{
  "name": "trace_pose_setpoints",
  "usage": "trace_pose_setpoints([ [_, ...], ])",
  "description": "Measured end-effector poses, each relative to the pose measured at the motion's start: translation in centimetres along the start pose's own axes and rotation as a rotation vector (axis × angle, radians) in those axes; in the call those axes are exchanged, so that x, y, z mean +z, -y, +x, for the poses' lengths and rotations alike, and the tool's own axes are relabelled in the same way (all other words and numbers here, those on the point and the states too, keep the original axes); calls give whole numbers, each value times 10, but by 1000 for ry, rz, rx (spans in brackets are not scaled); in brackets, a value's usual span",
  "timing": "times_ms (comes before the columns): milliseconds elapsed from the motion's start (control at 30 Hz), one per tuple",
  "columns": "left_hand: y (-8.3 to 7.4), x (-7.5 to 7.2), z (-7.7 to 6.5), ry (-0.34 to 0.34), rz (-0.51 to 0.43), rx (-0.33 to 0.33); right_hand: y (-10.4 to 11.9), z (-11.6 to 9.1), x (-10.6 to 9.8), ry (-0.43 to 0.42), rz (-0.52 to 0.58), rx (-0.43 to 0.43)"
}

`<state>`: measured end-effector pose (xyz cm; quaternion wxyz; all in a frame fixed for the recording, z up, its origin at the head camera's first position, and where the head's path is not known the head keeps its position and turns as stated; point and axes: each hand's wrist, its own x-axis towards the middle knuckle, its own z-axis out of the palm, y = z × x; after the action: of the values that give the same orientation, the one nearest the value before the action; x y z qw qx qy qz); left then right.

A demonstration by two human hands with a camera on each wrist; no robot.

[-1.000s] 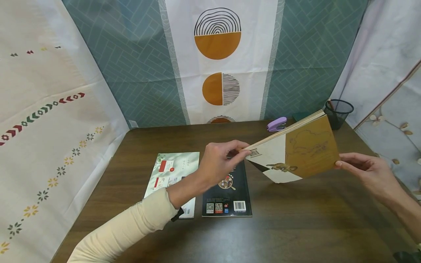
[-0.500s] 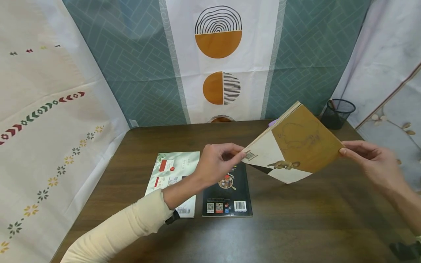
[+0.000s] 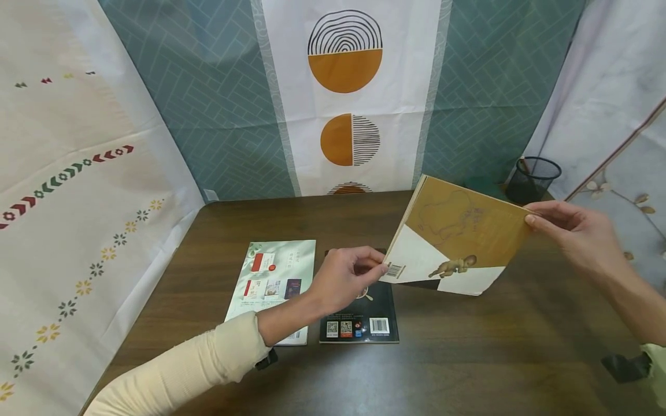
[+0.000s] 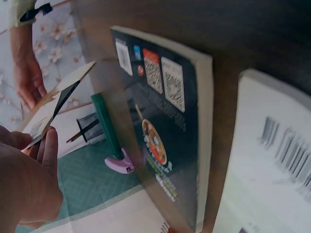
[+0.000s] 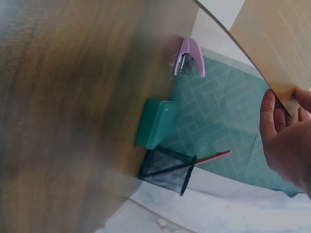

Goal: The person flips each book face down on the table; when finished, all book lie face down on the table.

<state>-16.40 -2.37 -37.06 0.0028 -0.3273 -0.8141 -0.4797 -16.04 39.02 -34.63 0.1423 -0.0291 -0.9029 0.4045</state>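
Observation:
A book with a tan and white cover is held up above the table between both hands, its barcode corner at the left. My left hand pinches that corner between thumb and fingers. At the upper right corner, my right hand pinches the cover; the right wrist view shows the thumb on one face and fingers behind the book. Below the left hand lies a black book with a barcode and square codes, partly covered by hand and held book. Beside it lies a pale green book, partly behind the left forearm.
A black mesh pen cup stands at the table's back right, with pencils in it. Near it are a green box and a purple stapler. Patterned cloths hang behind and at both sides of the wooden table.
The held book has turned: its spine edge now stands steeper and its right corner is higher. My right hand has risen, while my left hand has lowered slightly.

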Motion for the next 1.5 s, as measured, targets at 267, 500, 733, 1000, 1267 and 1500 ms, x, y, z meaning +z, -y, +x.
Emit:
trace_pose_setpoints([
  [267, 5, 11, -10, 74, -22, -76, 12, 11, 2, 38, -47, -7],
  [500, 3, 28, -20, 130, -161, -225, 22, 24, 9, 60, -117, -49],
  [733, 0, 46, -25, 163, -261, -292, 29, 37, 20, 116, -118, -114],
  [1000, -3, 68, -29, 166, -397, -404, 37, 53, 36, 152, -154, -178],
  [1267, -5, 85, -29, 185, -532, -457, 38, 64, 56, 178, -154, -176],
  [1500, -7, 95, -29, 173, -624, -535, 32, 72, 69, 184, -164, -173],
])
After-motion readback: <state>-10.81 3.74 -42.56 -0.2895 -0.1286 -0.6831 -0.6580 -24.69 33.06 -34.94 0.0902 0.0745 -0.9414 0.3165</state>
